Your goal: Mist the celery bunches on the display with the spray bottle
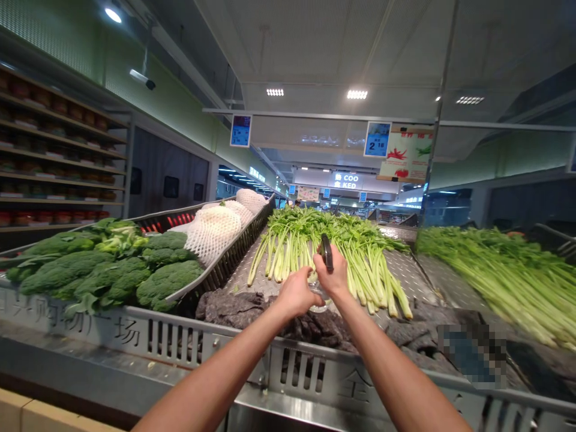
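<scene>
Over the celery (279,258), my right hand (333,273) is wrapped round what looks like a spray bottle, its black head (326,252) sticking up above my fingers. My left hand (294,292) curves round the clear lower part of the bottle (318,300), thumb and fingers on either side. Much of the bottle is hidden by both hands. The celery lies in loose bunches on a studded metal shelf (245,273), leaves away from me and pale stalk ends towards me.
Dark crumpled cloth (234,309) lies along the grey slatted front rail (171,339). To the left are broccoli heads (108,276) and produce in white foam nets (216,231), bordered by a black crate wall (225,261). A mirror panel (486,264) stands at right; price signs (377,139) hang above.
</scene>
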Available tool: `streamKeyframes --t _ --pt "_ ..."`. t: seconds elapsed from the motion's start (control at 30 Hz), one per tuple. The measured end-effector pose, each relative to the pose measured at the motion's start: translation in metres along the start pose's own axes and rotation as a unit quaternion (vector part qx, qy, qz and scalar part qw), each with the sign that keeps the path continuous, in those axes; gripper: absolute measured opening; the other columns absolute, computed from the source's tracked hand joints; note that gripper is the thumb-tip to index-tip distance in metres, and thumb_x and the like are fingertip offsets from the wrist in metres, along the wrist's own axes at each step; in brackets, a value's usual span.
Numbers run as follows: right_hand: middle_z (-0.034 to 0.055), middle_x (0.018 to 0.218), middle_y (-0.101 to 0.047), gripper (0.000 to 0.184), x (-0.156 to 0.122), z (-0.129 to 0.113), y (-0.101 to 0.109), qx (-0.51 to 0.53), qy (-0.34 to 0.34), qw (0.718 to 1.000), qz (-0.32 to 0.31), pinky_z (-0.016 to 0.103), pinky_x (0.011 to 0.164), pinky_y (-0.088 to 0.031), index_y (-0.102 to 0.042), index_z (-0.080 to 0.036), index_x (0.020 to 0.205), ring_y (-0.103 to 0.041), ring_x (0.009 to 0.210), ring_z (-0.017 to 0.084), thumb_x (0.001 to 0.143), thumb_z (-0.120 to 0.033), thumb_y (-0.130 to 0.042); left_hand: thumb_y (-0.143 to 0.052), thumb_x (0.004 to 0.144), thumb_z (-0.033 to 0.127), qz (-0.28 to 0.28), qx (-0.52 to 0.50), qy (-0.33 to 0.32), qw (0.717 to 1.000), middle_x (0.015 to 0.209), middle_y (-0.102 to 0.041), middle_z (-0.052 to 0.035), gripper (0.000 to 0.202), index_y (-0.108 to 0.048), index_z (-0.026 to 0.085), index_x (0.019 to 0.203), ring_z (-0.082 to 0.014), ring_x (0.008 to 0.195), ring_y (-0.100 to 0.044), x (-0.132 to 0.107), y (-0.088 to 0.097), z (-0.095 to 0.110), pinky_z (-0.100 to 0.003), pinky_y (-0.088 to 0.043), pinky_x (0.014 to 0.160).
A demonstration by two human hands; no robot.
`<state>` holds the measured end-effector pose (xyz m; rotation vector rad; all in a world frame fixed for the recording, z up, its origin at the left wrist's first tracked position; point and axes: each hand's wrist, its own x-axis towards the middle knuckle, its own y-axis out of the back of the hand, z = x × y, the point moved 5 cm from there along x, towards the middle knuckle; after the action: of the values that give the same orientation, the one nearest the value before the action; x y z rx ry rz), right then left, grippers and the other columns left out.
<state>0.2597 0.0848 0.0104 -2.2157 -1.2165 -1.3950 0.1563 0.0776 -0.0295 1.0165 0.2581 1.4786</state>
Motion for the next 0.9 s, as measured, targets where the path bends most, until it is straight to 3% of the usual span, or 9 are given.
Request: streamKeyframes --t 0.43,0.9 --pt "-0.0002 0.059 -0.054 0.019 0.003 0.032 0.03 -0.039 -0.056 0.997 0.037 0.025 0.056 -0.035 -0.054 -0.017 0.072 -0.049 0.056 0.014 0.064 -0.031 -0.043 -0.071 0.044 0.024 -0.048 -0.041 -0.029 0.998 0.111 -0.054 -0.0053 0.069 -0.047 0.019 0.109 -0.0232 0.1 -0.05 0.012 -0.031 0.024 -0.027 -0.042 0.079" --pt "-0.0016 0.057 -0.052 0.017 0.004 0.051 0.058 -0.095 -0.046 0.993 0.055 0.024 0.055 -0.032 -0.052 -0.017 0.071 -0.046 0.054 0.014 0.065 -0.03 -0.043 -0.07 0.045 0.027 -0.072 -0.042 -0.066 0.994 0.109 -0.055 -0.0056 0.067 -0.048 0.017 0.107 -0.0234 0.096 -0.051 0.018 -0.058 0.047 -0.028 -0.042 0.076"
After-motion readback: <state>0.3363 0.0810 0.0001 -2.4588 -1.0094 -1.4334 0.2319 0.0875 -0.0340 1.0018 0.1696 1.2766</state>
